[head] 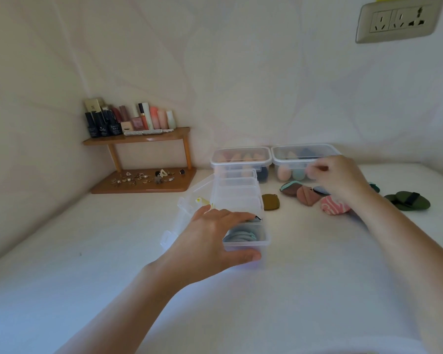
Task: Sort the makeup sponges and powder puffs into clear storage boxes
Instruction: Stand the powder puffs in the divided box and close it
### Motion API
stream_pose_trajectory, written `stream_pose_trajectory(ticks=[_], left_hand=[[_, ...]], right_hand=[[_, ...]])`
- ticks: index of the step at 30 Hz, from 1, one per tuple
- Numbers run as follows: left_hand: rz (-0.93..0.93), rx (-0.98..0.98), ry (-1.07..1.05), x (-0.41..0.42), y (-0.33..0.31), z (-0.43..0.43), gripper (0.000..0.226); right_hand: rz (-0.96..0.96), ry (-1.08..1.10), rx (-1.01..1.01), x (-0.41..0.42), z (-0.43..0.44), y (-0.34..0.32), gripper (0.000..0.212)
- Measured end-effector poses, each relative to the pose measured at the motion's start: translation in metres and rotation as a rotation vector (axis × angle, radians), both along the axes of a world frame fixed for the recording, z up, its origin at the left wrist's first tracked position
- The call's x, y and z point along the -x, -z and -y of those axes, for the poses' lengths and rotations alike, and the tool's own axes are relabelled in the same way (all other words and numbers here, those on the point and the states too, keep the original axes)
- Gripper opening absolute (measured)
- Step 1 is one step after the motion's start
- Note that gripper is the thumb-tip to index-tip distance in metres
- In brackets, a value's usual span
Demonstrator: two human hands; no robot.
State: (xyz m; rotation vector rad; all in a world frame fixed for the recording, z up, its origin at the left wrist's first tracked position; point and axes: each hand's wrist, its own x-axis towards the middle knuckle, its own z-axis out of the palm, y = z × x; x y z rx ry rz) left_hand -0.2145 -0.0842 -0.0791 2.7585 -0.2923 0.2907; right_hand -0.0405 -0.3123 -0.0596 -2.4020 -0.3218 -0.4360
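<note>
My left grip [215, 233] clasps the near end of the divided box [237, 198], whose nearest compartment holds grey-blue puffs [241, 236]. Beyond, my right grip [338, 177] hovers over the loose puffs [308, 195] on the table [87, 251], fingers curled. Blur hides whether it holds anything. I judge puff-sorting is underway, and next I should pinch one puff and carry it to an empty compartment.

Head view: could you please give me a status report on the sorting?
Left hand grips divided box, blue-grey puffs in near compartment. Right hand over loose puffs, grip blurred. Nothing in the way.
</note>
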Motion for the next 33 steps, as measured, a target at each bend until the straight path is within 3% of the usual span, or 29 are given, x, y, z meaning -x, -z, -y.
stream_pose_trajectory(ticks=[2, 6, 11, 19, 22, 24, 28, 33], left_hand=[[0.012, -0.010, 0.017, -0.001, 0.000, -0.001, 0.063], [0.015, -0.003, 0.015, -0.001, 0.000, 0.000, 0.060], [0.014, -0.004, 0.029, 0.000, -0.003, 0.000, 0.063], [-0.023, -0.045, -0.002, -0.003, -0.001, 0.000, 0.065], [-0.038, -0.045, -0.010, -0.004, -0.001, -0.001, 0.063], [-0.031, -0.033, -0.008, -0.003, -0.001, 0.000, 0.061], [-0.004, 0.012, 0.002, -0.001, -0.002, 0.002, 0.057], [-0.012, 0.021, -0.013, -0.001, -0.002, 0.002, 0.057]], right_hand=[[-0.089, 0.148, 0.124, -0.017, 0.015, 0.015, 0.023], [-0.294, 0.174, 0.167, -0.025, 0.018, 0.030, 0.041], [-0.263, 0.142, 0.161, -0.021, 0.014, 0.027, 0.035], [-0.309, 0.084, 0.289, -0.021, 0.021, 0.023, 0.046], [-0.242, 0.097, 0.321, -0.022, 0.020, 0.025, 0.032], [-0.182, 0.140, 0.344, -0.023, 0.018, 0.027, 0.038], [0.005, 0.229, 0.233, -0.021, 0.019, 0.020, 0.034], [0.045, 0.073, -0.257, -0.006, 0.015, -0.008, 0.037]])
